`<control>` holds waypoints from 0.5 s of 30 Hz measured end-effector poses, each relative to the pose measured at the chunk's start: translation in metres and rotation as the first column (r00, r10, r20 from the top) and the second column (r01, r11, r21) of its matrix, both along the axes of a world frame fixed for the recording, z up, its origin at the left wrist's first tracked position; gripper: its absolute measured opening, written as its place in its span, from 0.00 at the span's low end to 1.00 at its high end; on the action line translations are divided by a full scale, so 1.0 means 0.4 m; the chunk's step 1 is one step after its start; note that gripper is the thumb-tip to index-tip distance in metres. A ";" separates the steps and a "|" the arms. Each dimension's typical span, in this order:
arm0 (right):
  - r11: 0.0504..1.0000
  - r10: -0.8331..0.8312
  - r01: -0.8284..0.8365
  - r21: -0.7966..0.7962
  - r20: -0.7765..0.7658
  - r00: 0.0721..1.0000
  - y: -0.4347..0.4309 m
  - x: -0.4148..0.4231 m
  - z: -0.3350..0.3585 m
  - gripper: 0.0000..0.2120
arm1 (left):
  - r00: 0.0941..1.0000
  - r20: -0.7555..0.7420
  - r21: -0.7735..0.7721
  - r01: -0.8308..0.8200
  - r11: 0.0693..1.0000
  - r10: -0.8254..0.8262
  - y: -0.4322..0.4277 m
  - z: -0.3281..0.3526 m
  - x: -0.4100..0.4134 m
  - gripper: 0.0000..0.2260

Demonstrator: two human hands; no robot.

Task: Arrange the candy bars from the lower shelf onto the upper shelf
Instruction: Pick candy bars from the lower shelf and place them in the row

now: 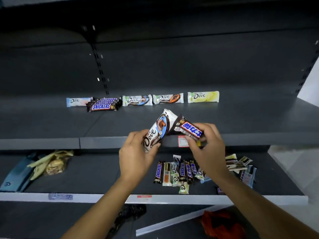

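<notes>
My left hand [136,156] grips a white and blue Dove bar [159,128] by its lower end, tilted up to the right. My right hand [207,144] holds a brown Snickers bar [189,129] whose tip touches the Dove bar's top. Both are held just above the front edge of the upper shelf [51,125]. At the back of that shelf stand a pale blue Dove bar [77,101], a Snickers stack [102,105] and three more Dove bars [168,98]. A loose pile of candy bars [177,171] lies on the lower shelf [95,171] beneath my right hand.
On the lower shelf's left end lie a blue pouch [17,173] and crumpled gold wrappers [53,163]. More bars [241,167] sit at its right end. Below, a dark packet [127,214], a red bag [222,223] and a loose white strip [172,221] rest on the bottom shelf.
</notes>
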State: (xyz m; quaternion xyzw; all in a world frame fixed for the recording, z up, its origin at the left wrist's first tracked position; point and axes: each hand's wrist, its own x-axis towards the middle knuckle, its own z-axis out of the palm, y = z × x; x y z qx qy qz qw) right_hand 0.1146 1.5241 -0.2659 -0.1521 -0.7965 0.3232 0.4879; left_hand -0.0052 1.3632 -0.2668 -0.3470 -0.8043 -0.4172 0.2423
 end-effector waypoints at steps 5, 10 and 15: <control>0.992 0.056 -0.048 0.116 -0.066 0.996 0.036 -0.121 0.053 0.15 | 0.990 0.138 0.080 0.001 0.997 -0.012 0.035 0.068 -0.105 0.18; 0.987 0.115 -0.106 0.119 -0.069 0.991 0.070 -0.238 0.084 0.15 | 0.940 0.342 0.138 -0.042 0.990 -0.007 0.078 0.095 -0.207 0.17; 0.985 0.140 -0.135 0.111 -0.035 0.990 0.080 -0.320 0.088 0.15 | 0.901 0.433 0.132 -0.071 0.989 0.007 0.090 0.108 -0.271 0.16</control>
